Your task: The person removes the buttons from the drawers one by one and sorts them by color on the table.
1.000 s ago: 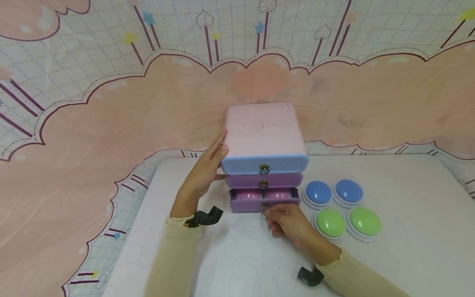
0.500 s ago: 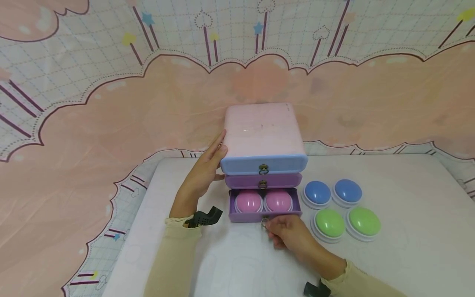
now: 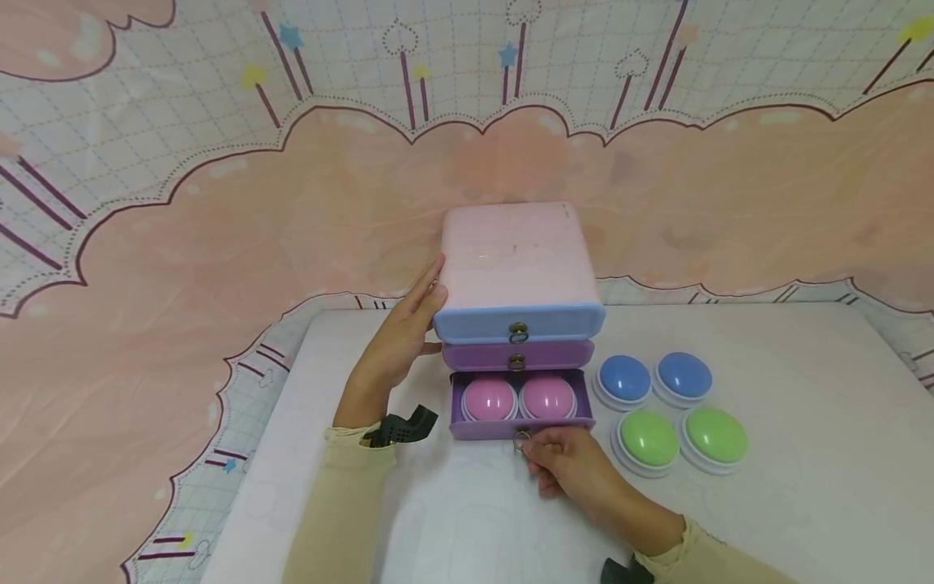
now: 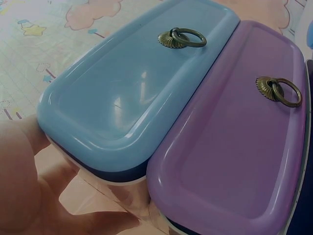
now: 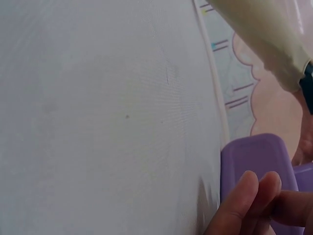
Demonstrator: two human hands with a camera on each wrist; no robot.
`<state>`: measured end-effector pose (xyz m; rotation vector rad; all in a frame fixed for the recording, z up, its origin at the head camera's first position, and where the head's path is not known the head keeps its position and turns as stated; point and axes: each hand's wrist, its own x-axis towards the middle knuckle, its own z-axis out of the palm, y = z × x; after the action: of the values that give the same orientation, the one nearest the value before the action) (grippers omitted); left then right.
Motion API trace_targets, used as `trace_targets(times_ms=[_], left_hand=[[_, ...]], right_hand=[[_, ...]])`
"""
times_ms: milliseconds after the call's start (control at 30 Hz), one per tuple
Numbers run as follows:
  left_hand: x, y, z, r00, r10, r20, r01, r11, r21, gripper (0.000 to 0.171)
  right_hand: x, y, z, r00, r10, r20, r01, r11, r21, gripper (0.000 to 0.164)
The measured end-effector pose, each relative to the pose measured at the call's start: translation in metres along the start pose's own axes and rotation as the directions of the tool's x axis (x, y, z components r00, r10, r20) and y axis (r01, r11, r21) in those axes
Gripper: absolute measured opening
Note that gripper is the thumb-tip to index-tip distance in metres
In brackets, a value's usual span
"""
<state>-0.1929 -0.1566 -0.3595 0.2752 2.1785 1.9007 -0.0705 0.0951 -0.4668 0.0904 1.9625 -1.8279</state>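
Observation:
A small three-drawer chest [image 3: 518, 251] with a pink top stands on the white table. Its top drawer front [image 4: 132, 93] is blue and the middle one [image 4: 234, 127] purple; both are closed, each with a brass ring pull. The purple bottom drawer [image 3: 481, 430] is pulled out, with two pink domes on white bases, one pink dome [image 3: 490, 398] beside another pink dome [image 3: 548, 397], inside. My left hand [image 3: 394, 345] rests against the chest's left side, fingers extended. With thumb and fingers, my right hand [image 3: 572, 466] pinches the ring pull [image 3: 521, 440] of the bottom drawer.
Right of the chest, two blue domes [image 3: 623, 379] on white bases sit behind two green domes [image 3: 649, 439] on the table [image 3: 817, 454]. Behind the table hangs a printed peach backdrop [image 3: 350, 211]. A dark strap [image 3: 401, 427] is on my left wrist.
The bottom drawer has slid out toward me with my right hand on its ring, showing the pink domes fully. In the last half second it moved only slightly. My left hand stayed put.

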Motion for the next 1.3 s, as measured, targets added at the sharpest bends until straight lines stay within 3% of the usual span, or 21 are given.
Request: trace_targets(times_ms=[333, 700, 900, 1000, 1067, 1167, 1300], left_hand=[[-0.001, 0.001, 0.0, 1.0, 0.011, 0.008, -0.011, 1.0, -0.004, 0.052], [0.0, -0.001, -0.001, 1.0, 0.005, 0.015, -0.005, 1.0, -0.014, 0.052], [0.0, -0.001, -0.001, 1.0, 0.003, 0.013, -0.003, 1.0, -0.014, 0.052], [0.0, -0.001, -0.001, 1.0, 0.004, 0.013, -0.004, 1.0, -0.014, 0.052], [0.0, -0.001, -0.001, 1.0, 0.008, 0.014, -0.007, 1.0, -0.011, 0.053], [0.0, -0.001, -0.001, 1.0, 0.012, 0.016, -0.012, 1.0, -0.01, 0.053], [0.0, 0.0, -0.001, 1.0, 0.013, 0.016, -0.013, 1.0, -0.007, 0.052]], right_hand=[[-0.005, -0.002, -0.006, 0.998, 0.028, 0.049, -0.025, 0.998, -0.055, 0.028], [-0.012, -0.002, -0.011, 0.999, 0.038, 0.034, -0.035, 0.996, -0.087, 0.028], [-0.017, -0.01, -0.018, 0.998, -0.014, 0.067, 0.021, 0.994, -0.107, 0.032], [-0.02, -0.018, -0.021, 0.995, -0.081, 0.05, 0.088, 0.98, -0.178, 0.031], [-0.022, -0.024, -0.023, 0.99, -0.139, 0.022, 0.141, 0.96, -0.243, 0.031], [-0.023, -0.034, -0.026, 0.967, -0.251, -0.046, 0.215, 0.899, -0.38, 0.026], [-0.02, -0.043, -0.034, 0.898, -0.424, -0.113, 0.297, 0.777, -0.554, 0.018]])
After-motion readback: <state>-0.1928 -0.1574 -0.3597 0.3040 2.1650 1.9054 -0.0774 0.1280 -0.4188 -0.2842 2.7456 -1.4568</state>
